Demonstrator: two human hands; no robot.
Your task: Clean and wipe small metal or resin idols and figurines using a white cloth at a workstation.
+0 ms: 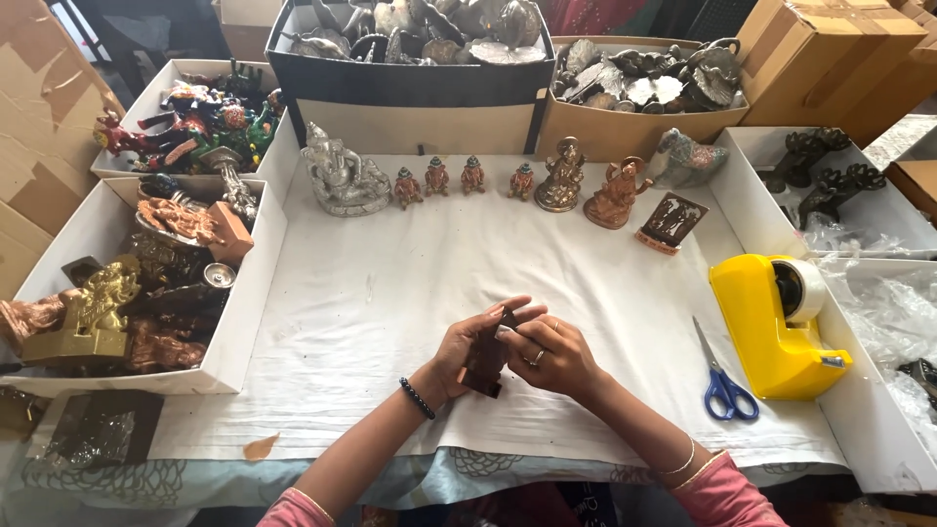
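My left hand [467, 344] and my right hand [549, 353] meet over the middle of the white cloth [390, 303], both closed around a small dark brown figurine [485, 364] held upright between them. The fingers cover most of the figurine. A dark bead bracelet sits on my left wrist, thin bangles on my right. At the far side of the cloth stands a row of statuettes: a silver one [339, 176], several small copper ones [437, 178], a bronze seated one [563, 178] and a copper one [615, 195].
A yellow tape dispenser [776, 327] and blue-handled scissors [720, 376] lie to the right. White boxes of figurines stand on the left [244, 322] and right [781, 205]. Boxes of metal pieces [410, 93] line the back. A small framed plaque [672, 222] leans nearby.
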